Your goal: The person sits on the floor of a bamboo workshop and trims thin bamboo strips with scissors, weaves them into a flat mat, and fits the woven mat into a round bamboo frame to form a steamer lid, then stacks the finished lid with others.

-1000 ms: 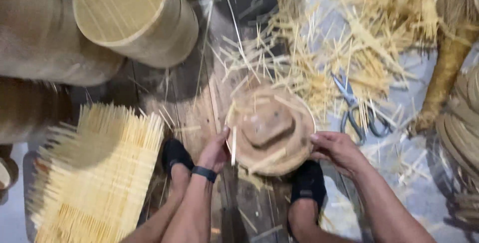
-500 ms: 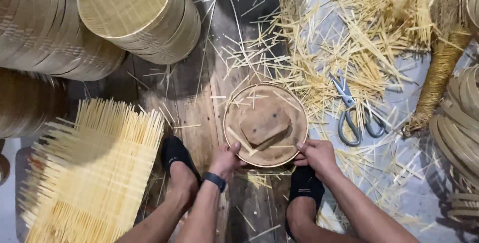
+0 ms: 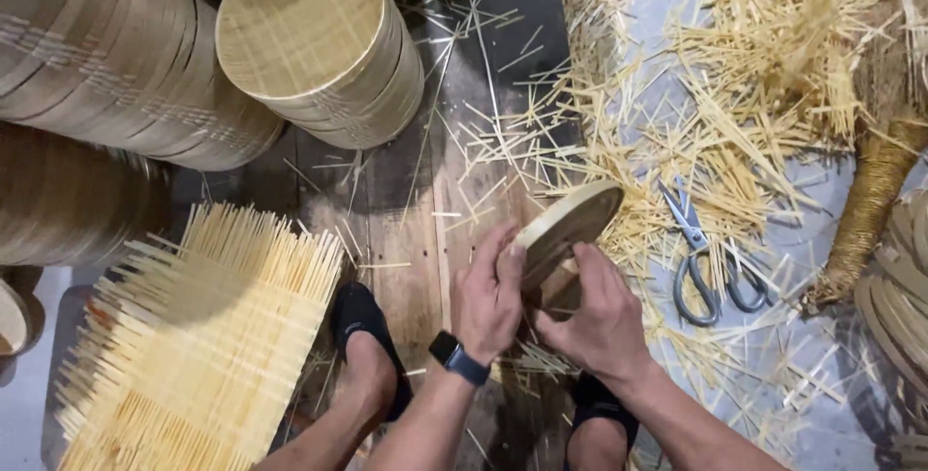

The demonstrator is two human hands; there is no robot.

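Both hands clasp a round bamboo steamer lid (image 3: pixel 565 229) tilted on edge above the plank floor (image 3: pixel 406 210) — the left hand (image 3: pixel 490 295) gripping its rim with thumb on top, the right hand (image 3: pixel 599 316) wrapped under its lower part, hiding what lies beneath. Pale, stiff bamboo slivers (image 3: pixel 735 94) litter the floor around grey-handled scissors (image 3: pixel 704 263). A woven slat mat (image 3: pixel 193 345) lies left, below stacked smooth steamer rings (image 3: pixel 319 46) cut off by the frame.

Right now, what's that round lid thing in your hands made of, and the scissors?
The round lid looks like pale bamboo, matte and unpainted: a thin bent strip forms its rim. The scissors look like metal: grey blades, darker handles, dull finish.
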